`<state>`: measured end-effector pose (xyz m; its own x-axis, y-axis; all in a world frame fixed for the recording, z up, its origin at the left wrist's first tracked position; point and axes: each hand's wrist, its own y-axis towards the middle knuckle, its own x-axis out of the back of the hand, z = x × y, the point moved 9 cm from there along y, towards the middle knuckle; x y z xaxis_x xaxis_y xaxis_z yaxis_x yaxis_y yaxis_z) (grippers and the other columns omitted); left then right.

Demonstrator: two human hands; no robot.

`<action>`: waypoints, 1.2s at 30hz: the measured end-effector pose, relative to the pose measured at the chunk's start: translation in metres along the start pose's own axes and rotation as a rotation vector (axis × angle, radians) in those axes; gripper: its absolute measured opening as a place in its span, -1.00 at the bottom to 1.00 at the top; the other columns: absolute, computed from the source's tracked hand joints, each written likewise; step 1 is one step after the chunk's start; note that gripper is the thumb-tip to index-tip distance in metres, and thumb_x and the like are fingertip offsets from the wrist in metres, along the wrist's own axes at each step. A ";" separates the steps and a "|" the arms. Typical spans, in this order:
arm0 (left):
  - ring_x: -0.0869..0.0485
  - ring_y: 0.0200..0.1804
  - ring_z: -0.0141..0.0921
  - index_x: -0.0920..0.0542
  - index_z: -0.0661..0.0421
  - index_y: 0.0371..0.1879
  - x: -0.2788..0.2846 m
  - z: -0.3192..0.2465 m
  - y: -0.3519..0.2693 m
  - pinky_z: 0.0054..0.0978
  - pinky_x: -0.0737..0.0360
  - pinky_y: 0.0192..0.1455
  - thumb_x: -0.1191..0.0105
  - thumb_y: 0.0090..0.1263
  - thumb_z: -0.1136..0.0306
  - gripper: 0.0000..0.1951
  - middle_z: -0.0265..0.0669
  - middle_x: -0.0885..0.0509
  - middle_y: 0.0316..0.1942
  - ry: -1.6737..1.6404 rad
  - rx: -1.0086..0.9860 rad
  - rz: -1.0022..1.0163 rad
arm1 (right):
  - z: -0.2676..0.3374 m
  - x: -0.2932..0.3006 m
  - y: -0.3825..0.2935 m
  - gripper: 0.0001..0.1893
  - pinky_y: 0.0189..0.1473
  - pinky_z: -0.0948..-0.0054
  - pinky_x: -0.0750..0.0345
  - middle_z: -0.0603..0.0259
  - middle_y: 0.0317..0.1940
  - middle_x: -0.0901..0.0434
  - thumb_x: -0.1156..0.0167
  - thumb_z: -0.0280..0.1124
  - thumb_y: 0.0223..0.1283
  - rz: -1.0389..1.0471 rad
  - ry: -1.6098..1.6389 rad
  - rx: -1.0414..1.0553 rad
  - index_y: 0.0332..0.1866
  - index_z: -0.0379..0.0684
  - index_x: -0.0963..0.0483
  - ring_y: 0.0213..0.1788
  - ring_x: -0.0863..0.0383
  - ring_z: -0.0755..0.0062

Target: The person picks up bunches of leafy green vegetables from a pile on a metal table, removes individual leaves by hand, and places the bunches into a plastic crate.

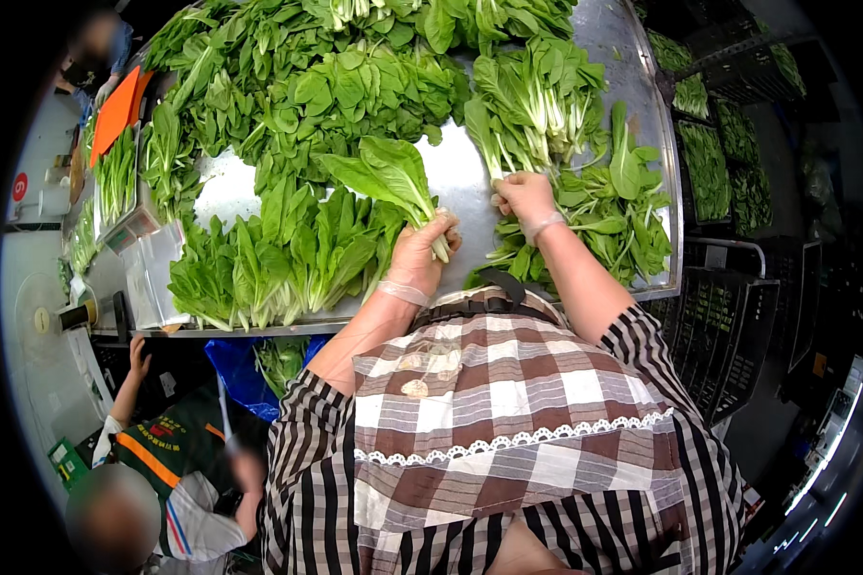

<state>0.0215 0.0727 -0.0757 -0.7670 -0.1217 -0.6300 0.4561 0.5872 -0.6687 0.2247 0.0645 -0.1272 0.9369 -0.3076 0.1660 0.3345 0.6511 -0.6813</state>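
My left hand (426, 248), in a clear thin glove, is closed around the pale stems of a leafy green (395, 172), whose leaves point up and to the left. To its right, my right hand (525, 201) pinches the stem end of another leafy green (483, 136) beside a bunch with white stems (546, 108). Below and right of that hand lies a loose pile of greens (611, 223). A row of upright greens (295, 259) stands at the near edge, left of my left hand. Large heaps of leaves (359, 86) cover the far side.
The steel table (446, 165) has a raised rim. Clear plastic bags (151, 273) and an orange sheet (115, 115) are at the left. Crates of greens (705, 169) stand at the right. A person in a dark vest (165, 445) is at lower left, another person (97, 54) at upper left.
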 end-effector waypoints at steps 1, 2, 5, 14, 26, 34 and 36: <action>-0.56 -0.35 -0.50 -0.53 0.12 -0.15 0.003 -0.002 0.000 -0.49 -0.54 -0.23 -0.22 0.31 0.42 -0.80 -0.36 -0.63 -0.33 0.014 -0.015 -0.009 | 0.015 -0.007 -0.018 -0.78 -0.37 0.54 -0.54 0.19 -0.43 -0.69 -0.30 -0.31 0.19 0.087 0.090 -0.002 -0.23 -0.28 -0.60 -0.50 -0.60 0.54; -0.57 -0.34 -0.50 -0.53 0.12 -0.14 0.007 -0.005 0.000 -0.49 -0.54 -0.23 -0.22 0.31 0.42 -0.80 -0.36 -0.64 -0.32 0.026 -0.033 -0.013 | 0.029 -0.012 -0.037 -0.80 -0.38 0.56 -0.53 0.23 -0.44 -0.67 -0.25 -0.32 0.25 0.173 0.175 0.000 -0.22 -0.27 -0.59 -0.51 -0.57 0.56; -0.60 -0.30 -0.50 -0.54 0.12 -0.12 0.006 -0.002 0.002 -0.49 -0.55 -0.20 -0.21 0.33 0.41 -0.80 -0.36 -0.65 -0.30 0.074 -0.014 -0.040 | 0.027 -0.029 -0.062 -0.79 -0.32 0.59 -0.53 0.27 -0.39 -0.66 -0.21 -0.28 0.32 0.441 0.368 -0.025 -0.16 -0.22 -0.55 -0.47 -0.57 0.60; -0.64 -0.24 -0.45 -0.54 0.16 -0.10 -0.029 -0.004 0.004 -0.48 -0.55 -0.13 -0.19 0.31 0.50 -0.79 -0.32 -0.67 -0.27 0.147 -0.034 0.130 | 0.026 -0.051 -0.097 -0.71 -0.29 0.61 -0.52 0.31 -0.40 -0.64 -0.25 -0.20 0.29 0.633 0.359 0.046 -0.15 -0.25 -0.53 -0.43 -0.58 0.58; -0.64 -0.29 -0.44 -0.55 0.21 -0.09 -0.028 -0.010 -0.001 -0.50 -0.59 -0.21 -0.18 0.27 0.51 -0.76 -0.27 -0.67 -0.25 0.259 -0.166 0.045 | 0.035 -0.048 -0.109 -0.73 -0.29 0.57 -0.57 0.22 -0.34 -0.67 -0.13 -0.32 0.38 0.392 0.185 0.237 -0.06 -0.36 -0.54 -0.43 -0.63 0.55; -0.66 -0.13 -0.40 -0.54 0.23 -0.02 -0.036 -0.012 -0.007 -0.44 -0.60 -0.04 -0.17 0.29 0.49 -0.71 -0.22 -0.68 -0.12 0.197 -0.137 0.116 | 0.025 -0.043 -0.110 -0.78 -0.28 0.59 -0.55 0.23 -0.32 -0.66 -0.20 -0.43 0.30 0.409 0.462 0.163 -0.03 -0.31 -0.51 -0.40 -0.61 0.58; -0.65 -0.06 -0.39 -0.53 0.24 0.03 -0.040 -0.011 -0.007 -0.43 -0.58 0.04 -0.18 0.29 0.47 -0.67 -0.21 -0.68 -0.07 0.203 -0.132 0.152 | 0.024 -0.040 -0.108 -0.81 -0.30 0.60 -0.53 0.27 -0.35 -0.65 -0.24 -0.49 0.25 0.384 0.467 0.191 -0.07 -0.31 -0.52 -0.42 -0.58 0.61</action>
<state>0.0440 0.0818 -0.0414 -0.7749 0.1305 -0.6185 0.5203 0.6873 -0.5069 0.1532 0.0231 -0.0436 0.8651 -0.2694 -0.4231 0.0355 0.8743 -0.4841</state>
